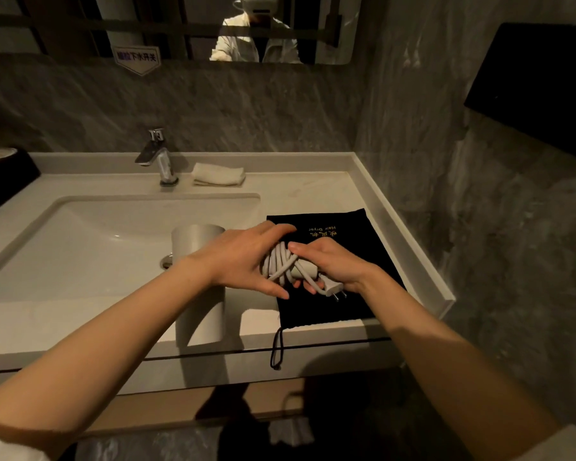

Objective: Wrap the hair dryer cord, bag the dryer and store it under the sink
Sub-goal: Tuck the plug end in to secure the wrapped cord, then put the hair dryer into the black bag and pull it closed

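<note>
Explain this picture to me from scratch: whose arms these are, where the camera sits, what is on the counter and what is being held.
There is one picture, taken by a wide-angle camera worn on a person's head, looking down at their own bare arms. No machine is involved. The left hand and right hand together hold a white hair dryer, with its cord coiled around the handle and the plug sticking out. Under the hands, a black drawstring bag lies flat on the pale counter, its drawstring hanging over the front edge. To the left is the sink with a faucet, and a folded white cloth beside the faucet. The mirror above reflects the person.
</note>
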